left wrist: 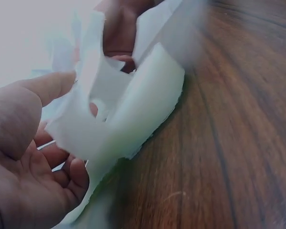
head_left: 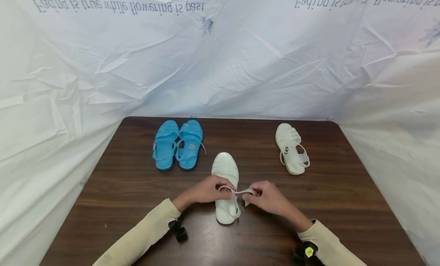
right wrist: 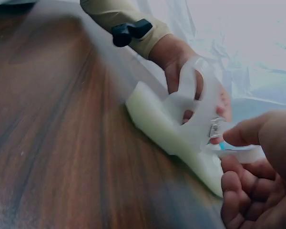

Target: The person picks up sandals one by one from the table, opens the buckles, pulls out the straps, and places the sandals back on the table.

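Note:
A white jelly sandal (head_left: 225, 165) lies sole down near the front middle of the table, toe pointing away. My left hand (head_left: 207, 190) reaches over it from the left, thumb and fingers pinching its strap beside the buckle. In the right wrist view that metal buckle (right wrist: 215, 128) sits at the sandal's side. On the right, my right hand (head_left: 269, 199) pinches the loose end of the strap (head_left: 245, 191), which is stretched between both hands. The sandal's heel part (left wrist: 157, 81) stands close before the left hand in the left wrist view.
A pair of blue sandals (head_left: 187, 157) stands side by side at the back left of the brown wooden table (head_left: 137, 197). Another white sandal (head_left: 292, 159) lies at the back right. White sheeting (head_left: 220, 67) hangs behind and along the sides.

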Motion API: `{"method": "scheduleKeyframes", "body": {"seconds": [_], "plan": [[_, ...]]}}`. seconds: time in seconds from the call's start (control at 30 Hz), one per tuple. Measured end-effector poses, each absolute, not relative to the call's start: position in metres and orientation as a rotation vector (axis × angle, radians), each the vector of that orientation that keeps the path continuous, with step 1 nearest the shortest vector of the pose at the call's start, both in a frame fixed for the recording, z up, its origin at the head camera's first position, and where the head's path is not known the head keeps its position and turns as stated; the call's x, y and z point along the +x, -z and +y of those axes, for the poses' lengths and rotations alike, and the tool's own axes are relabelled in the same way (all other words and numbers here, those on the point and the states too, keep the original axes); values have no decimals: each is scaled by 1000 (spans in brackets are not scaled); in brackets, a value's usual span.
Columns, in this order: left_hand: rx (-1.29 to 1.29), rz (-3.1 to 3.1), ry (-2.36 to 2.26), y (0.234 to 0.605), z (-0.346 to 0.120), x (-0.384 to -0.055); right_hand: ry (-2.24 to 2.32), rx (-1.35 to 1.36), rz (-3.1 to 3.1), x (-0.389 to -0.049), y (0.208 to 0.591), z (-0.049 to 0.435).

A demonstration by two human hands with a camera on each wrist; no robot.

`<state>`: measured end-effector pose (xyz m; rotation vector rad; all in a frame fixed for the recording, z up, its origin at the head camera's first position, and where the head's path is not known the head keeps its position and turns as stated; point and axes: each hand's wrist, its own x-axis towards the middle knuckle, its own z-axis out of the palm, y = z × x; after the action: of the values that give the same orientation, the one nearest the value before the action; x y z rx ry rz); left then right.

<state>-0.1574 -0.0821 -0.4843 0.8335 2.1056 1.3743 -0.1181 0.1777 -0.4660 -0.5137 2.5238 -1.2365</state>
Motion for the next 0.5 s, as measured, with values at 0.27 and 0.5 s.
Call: {"method": "scheduleKeyframes", "body": {"seconds": [0.27,0.5], "plan": [[752,2103,-1452,483,-87,-159,1062,-518,2454,-116,461,175],[748,2135,-1431,482,-87,-160,1228,-402,2533,-113,461,158]]}}
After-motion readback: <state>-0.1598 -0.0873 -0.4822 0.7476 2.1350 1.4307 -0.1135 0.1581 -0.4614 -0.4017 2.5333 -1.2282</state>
